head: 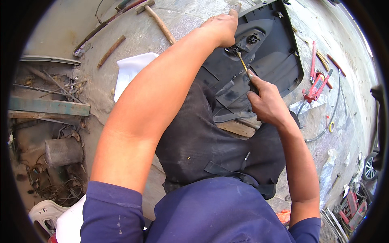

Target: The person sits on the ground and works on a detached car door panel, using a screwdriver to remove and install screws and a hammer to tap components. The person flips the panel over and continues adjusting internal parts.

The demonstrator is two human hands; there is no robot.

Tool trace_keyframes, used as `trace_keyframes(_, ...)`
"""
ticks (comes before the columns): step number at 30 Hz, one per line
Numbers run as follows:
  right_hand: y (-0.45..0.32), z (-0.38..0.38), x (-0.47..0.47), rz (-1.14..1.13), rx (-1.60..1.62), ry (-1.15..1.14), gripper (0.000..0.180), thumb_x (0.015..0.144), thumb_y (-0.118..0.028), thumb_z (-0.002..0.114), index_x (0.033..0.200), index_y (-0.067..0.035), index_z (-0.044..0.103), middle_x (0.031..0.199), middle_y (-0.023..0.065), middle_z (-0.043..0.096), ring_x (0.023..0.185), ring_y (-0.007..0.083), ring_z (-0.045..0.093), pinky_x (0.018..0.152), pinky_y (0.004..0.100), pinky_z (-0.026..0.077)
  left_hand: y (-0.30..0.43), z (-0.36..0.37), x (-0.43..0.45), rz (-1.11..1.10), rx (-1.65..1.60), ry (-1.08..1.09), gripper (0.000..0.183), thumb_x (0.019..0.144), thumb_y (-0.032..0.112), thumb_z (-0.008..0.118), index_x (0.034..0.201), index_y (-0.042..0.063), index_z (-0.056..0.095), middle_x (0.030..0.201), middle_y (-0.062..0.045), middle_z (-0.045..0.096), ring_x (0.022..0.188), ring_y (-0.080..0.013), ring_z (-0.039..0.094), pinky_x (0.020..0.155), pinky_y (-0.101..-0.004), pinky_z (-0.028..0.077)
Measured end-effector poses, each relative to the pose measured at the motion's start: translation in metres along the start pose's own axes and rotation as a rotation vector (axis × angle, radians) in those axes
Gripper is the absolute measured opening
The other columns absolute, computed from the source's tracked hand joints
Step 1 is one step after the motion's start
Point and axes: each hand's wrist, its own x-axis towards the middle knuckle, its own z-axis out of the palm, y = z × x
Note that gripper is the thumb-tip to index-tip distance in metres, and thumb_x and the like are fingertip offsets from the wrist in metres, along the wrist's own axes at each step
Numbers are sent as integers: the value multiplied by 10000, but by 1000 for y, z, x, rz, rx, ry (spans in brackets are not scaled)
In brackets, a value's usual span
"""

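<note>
A black plastic panel [279, 65], which looks like a car door trim, leans in front of my knees with its moulded inner side up. My left hand [223, 29] lies over the panel's upper left edge, one finger stretched out along it. The other fingers are hidden, so its grip is unclear. In my right hand [264, 97] is a slim screwdriver-like tool [243, 62] with a yellowish shaft and dark handle. The tool's tip meets a small dark fitting [231, 51] in a recess beside my left hand. Just above is a round ribbed socket [253, 39].
A wood-handled hammer [161, 25] and a short rod [111, 51] lie to the left, near a white sheet [130, 71]. At right are a red grease gun [316, 88], its hose and yellow tape [331, 127]. Wood blocks [237, 128] sit below the panel. Scrap fills a pit [30, 145].
</note>
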Motion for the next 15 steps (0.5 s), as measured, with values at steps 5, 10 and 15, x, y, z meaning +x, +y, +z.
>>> trace_keyframes(5,13,23,3,-125,-119,87,720,988,-73,595,1675,139,553,1243,427,763,1226,560,755,1129,589,587,11,2,-9,-46,50,70,787,927,51,834,1602,-71,448,1432,-374,762,1370,-524,758,1160,-549,628)
trace_keyframes(10,12,38,2,-117,-66,77,742,1002,-74,575,1706,152,503,1265,414,759,1220,561,755,1144,581,590,1,6,-13,-68,99,79,723,914,96,906,1481,-33,477,1387,-363,769,1341,-551,750,1159,-570,618)
trace_keyframes(15,19,40,5,-110,-39,56,754,1011,-67,573,1723,162,472,1293,404,744,1228,552,752,1142,575,592,7,8,-15,-127,162,64,817,916,159,971,1514,-14,442,1393,-361,768,1358,-548,746,1161,-570,615)
